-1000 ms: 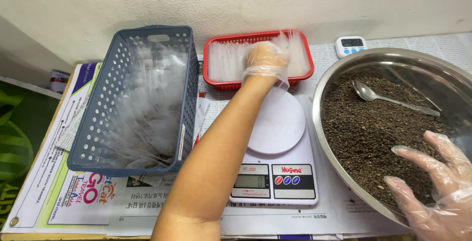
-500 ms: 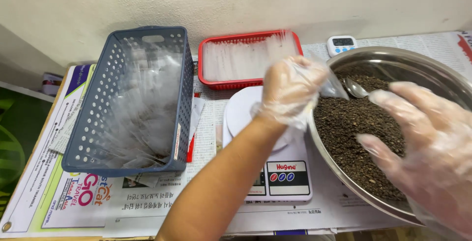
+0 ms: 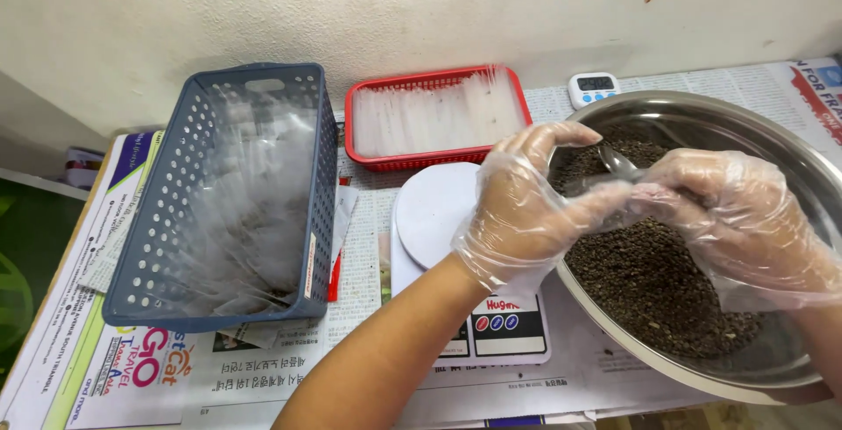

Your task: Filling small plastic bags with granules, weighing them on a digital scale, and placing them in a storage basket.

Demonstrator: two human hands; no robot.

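Blue perforated basket (image 3: 175,219), red tray (image 3: 368,160), silver bowl (image 3: 702,110), white scale (image 3: 430,211)

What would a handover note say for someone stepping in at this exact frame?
Left hand: gloved, over the steel bowl's near rim, pinching a small clear bag.
Right hand: gloved, meeting the left at the bag; whether it grips the bag cannot be told.
A spoon lies in the dark granules in the bowl, just behind the hands.
The white scale has a bare platform.
The red tray holds flat clear bags; the blue basket holds many more.
A small timer sits by the wall.
Nothing lies on the scale yet.
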